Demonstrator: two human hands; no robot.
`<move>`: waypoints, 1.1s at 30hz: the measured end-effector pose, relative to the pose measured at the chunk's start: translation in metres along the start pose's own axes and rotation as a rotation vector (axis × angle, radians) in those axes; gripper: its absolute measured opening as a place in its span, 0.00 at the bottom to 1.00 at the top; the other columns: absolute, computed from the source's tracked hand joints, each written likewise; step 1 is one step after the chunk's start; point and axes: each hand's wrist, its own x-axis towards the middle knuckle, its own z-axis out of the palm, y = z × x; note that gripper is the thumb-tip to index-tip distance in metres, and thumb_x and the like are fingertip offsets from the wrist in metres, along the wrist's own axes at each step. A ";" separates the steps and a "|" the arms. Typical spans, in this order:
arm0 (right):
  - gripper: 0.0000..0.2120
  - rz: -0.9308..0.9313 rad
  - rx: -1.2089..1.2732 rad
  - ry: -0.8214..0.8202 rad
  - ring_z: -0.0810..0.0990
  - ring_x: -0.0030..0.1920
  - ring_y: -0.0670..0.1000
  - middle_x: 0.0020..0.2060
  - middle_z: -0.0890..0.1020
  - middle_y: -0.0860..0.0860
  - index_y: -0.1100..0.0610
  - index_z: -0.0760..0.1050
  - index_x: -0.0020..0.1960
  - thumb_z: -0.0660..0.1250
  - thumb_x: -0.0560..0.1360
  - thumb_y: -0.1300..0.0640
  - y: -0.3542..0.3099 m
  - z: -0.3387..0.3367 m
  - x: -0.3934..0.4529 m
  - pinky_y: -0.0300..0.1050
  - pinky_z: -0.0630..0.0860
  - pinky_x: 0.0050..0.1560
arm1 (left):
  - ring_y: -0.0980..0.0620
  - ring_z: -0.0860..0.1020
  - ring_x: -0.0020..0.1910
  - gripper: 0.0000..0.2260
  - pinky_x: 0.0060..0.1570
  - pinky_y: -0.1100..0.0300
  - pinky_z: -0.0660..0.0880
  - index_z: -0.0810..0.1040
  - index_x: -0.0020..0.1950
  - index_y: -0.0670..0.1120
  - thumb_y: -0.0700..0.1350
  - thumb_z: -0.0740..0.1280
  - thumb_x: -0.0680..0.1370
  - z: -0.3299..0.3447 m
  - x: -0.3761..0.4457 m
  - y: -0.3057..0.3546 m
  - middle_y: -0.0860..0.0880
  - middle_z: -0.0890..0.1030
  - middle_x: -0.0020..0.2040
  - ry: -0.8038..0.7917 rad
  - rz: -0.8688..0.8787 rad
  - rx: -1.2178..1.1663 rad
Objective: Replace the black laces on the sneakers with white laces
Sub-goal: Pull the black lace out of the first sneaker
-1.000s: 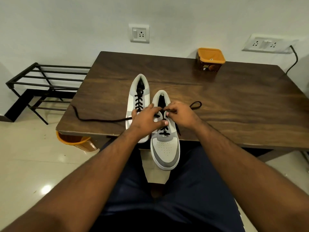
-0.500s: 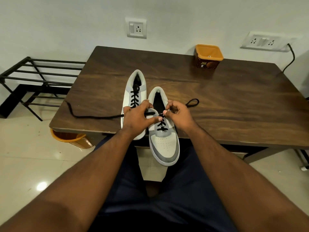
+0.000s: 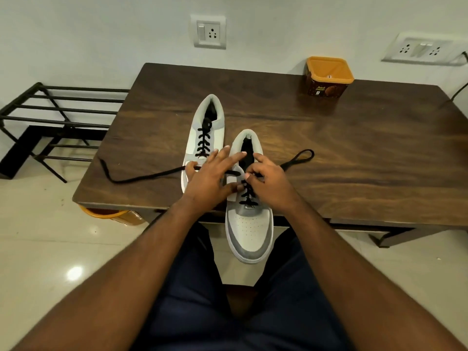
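**Left hand is opening out over the near sneaker**

I am watching the left hand (image 3: 210, 177) spreading: half a second ago its fingers were curled in over the eyelets, and now they are stretching straight across the collar of the near sneaker (image 3: 249, 219), thumb lying by the lacing, gripping nothing that I can make out. The right hand (image 3: 269, 179) is staying curled, its fingertips pinching the black lace (image 3: 248, 192) at the upper eyelets, much as before.

The near sneaker is sitting with its toe hanging over the front edge of the wooden table (image 3: 354, 153), heel pointing away from me. The loosened lace is trailing both ways: one end is running left across the tabletop to the table's corner, the other is looping out to the right of the right hand, both lying about where they lay a moment ago. The second sneaker (image 3: 206, 133) is resting just beside it on the left, lacing in place.

An orange-lidded tub (image 3: 328, 77) is standing at the far edge, well apart from the shoes
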 end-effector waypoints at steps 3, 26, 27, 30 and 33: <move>0.04 0.039 0.057 0.013 0.65 0.72 0.56 0.74 0.65 0.52 0.49 0.80 0.48 0.67 0.76 0.56 0.005 0.003 0.003 0.56 0.66 0.70 | 0.54 0.56 0.77 0.26 0.68 0.40 0.47 0.62 0.75 0.64 0.54 0.66 0.78 0.015 -0.015 0.008 0.53 0.61 0.78 0.067 -0.060 -0.068; 0.12 -0.088 -0.179 0.247 0.61 0.72 0.57 0.75 0.64 0.52 0.54 0.80 0.59 0.67 0.77 0.60 -0.009 0.016 -0.025 0.51 0.64 0.69 | 0.50 0.47 0.79 0.28 0.69 0.35 0.38 0.56 0.72 0.68 0.66 0.62 0.74 0.047 -0.031 0.010 0.54 0.62 0.77 0.227 -0.155 -0.137; 0.09 -0.104 -0.225 0.248 0.62 0.71 0.57 0.74 0.66 0.52 0.55 0.81 0.56 0.68 0.76 0.60 -0.010 0.015 -0.023 0.51 0.65 0.68 | 0.49 0.46 0.79 0.29 0.69 0.35 0.39 0.56 0.72 0.68 0.67 0.62 0.74 0.047 -0.031 0.010 0.54 0.62 0.77 0.223 -0.153 -0.139; 0.04 -0.077 -0.149 0.345 0.64 0.70 0.54 0.72 0.68 0.51 0.56 0.82 0.49 0.69 0.75 0.61 -0.014 0.016 -0.023 0.42 0.64 0.64 | 0.49 0.45 0.79 0.29 0.68 0.34 0.39 0.57 0.72 0.68 0.68 0.62 0.73 0.047 -0.031 0.008 0.54 0.61 0.78 0.226 -0.157 -0.112; 0.04 0.064 0.187 0.508 0.69 0.65 0.40 0.71 0.66 0.50 0.55 0.80 0.46 0.68 0.76 0.62 -0.011 0.023 -0.035 0.37 0.70 0.61 | 0.48 0.43 0.79 0.30 0.68 0.34 0.38 0.58 0.72 0.69 0.69 0.63 0.73 0.048 -0.032 0.007 0.54 0.58 0.79 0.232 -0.170 -0.103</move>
